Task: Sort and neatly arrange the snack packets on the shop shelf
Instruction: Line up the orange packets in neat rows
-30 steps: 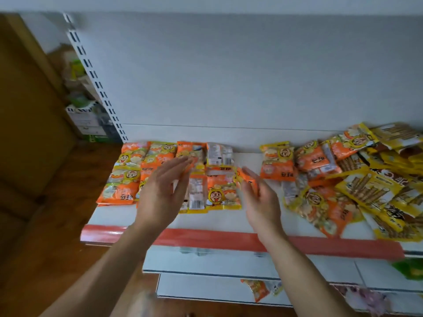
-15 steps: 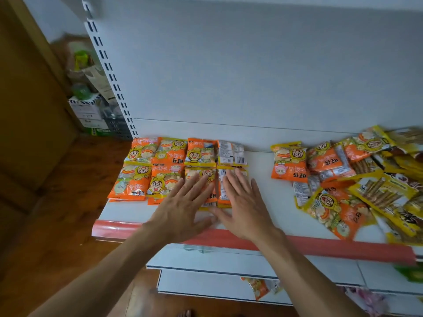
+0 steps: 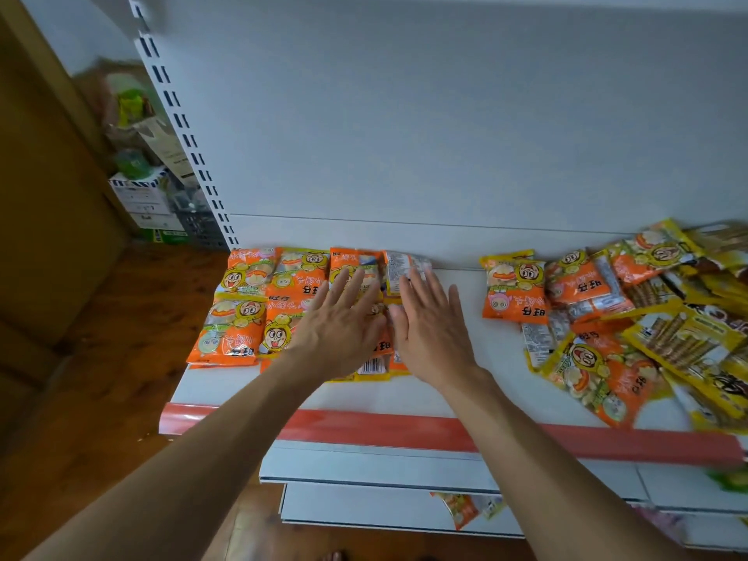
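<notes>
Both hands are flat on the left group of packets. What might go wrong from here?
1. The left hand and right hand press flat on overlapping packets; a push may slide the front barcode packet out of line, toward the red edge strip.
2. The loose pile on the right reaches near the front edge; a nudge may tip the orange packet off.

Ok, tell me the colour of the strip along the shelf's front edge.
Red; the glossy plastic edge strip shows best in the head view.
</notes>
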`<state>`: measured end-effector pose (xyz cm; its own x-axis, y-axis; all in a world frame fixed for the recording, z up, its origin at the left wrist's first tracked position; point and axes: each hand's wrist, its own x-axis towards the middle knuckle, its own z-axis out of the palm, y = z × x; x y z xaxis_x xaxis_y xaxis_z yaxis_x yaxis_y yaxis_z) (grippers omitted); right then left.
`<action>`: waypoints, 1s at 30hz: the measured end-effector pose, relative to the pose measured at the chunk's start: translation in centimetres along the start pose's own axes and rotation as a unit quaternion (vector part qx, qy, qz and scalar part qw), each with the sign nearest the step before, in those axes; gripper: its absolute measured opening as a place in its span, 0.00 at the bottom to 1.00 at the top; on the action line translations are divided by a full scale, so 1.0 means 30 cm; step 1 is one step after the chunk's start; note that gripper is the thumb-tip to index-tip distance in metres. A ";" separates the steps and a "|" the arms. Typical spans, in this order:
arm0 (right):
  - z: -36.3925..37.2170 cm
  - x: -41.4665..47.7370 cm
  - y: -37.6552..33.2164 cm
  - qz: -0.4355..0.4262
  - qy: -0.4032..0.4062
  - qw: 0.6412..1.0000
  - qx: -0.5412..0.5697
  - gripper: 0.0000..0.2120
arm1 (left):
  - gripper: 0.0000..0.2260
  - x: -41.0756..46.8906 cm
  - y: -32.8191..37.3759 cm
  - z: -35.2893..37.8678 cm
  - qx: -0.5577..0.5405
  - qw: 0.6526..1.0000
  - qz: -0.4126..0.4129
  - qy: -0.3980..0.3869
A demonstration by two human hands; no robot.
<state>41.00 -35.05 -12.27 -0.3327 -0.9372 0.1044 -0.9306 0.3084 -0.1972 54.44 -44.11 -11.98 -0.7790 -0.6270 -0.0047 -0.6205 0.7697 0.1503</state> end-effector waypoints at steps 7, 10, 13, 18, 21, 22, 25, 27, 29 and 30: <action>0.060 0.057 0.000 0.011 -0.048 0.999 -0.010 0.27 | 0.25 0.061 0.002 0.036 -0.027 0.999 -0.018 0.000; 0.083 0.065 -0.007 0.017 -0.047 0.999 -0.013 0.27 | 0.25 0.046 -0.007 0.079 0.008 1.000 -0.010 0.002; 0.095 0.063 -0.010 0.015 -0.041 0.999 -0.025 0.27 | 0.25 0.053 -0.020 0.087 0.026 1.000 0.005 0.005; 0.088 0.068 -0.011 0.016 -0.046 0.999 -0.023 0.27 | 0.26 0.063 -0.018 0.085 0.028 1.000 0.006 0.004; 0.068 0.080 -0.013 0.018 -0.081 0.997 0.000 0.27 | 0.25 0.058 -0.022 0.069 0.033 0.999 0.010 -0.007; 0.054 0.085 -0.012 0.018 -0.091 0.996 0.009 0.26 | 0.26 0.058 -0.022 0.061 0.031 0.999 0.013 -0.010; -0.003 0.099 -0.006 0.012 -0.092 0.995 0.020 0.22 | 0.28 0.068 -0.014 0.019 -0.005 1.000 0.010 -0.011; -0.050 0.100 -0.003 0.022 -0.071 0.997 0.032 0.19 | 0.28 0.074 -0.007 -0.015 -0.013 1.000 0.005 0.006; -0.096 0.100 0.006 0.039 -0.065 0.996 0.036 0.17 | 0.24 0.082 0.003 -0.048 -0.011 1.000 0.002 0.017; -0.119 0.101 0.016 0.048 -0.072 0.996 0.032 0.17 | 0.23 0.085 0.011 -0.064 -0.008 1.000 0.001 0.017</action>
<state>39.01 -37.16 -8.57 -0.3904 -0.9188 -0.0578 -0.8822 0.3913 -0.2617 52.43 -45.67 -10.04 -0.7764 -0.6296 0.0289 -0.6173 0.7689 0.1667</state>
